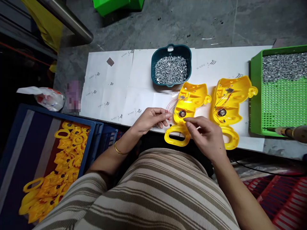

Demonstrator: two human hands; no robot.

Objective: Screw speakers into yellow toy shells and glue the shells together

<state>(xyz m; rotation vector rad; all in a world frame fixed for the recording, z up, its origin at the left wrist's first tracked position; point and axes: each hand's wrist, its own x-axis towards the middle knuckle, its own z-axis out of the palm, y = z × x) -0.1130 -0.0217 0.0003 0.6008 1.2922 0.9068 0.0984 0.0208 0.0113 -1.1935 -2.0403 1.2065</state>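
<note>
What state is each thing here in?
Left yellow shell, open side up, wired.
Right yellow shell, open side up, wired.
Left hand, pinching red wires.
Right hand, curled; grip unclear.
Teal bin, holding metal pieces.
Green basket, partly filled likewise.
Blue crate, holding yellow parts.

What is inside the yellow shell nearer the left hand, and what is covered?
The shell holds a round part, a board and wires, some looping out. What lies beneath the round part is hidden; the right hand covers some of the shell's lower edge.
</note>
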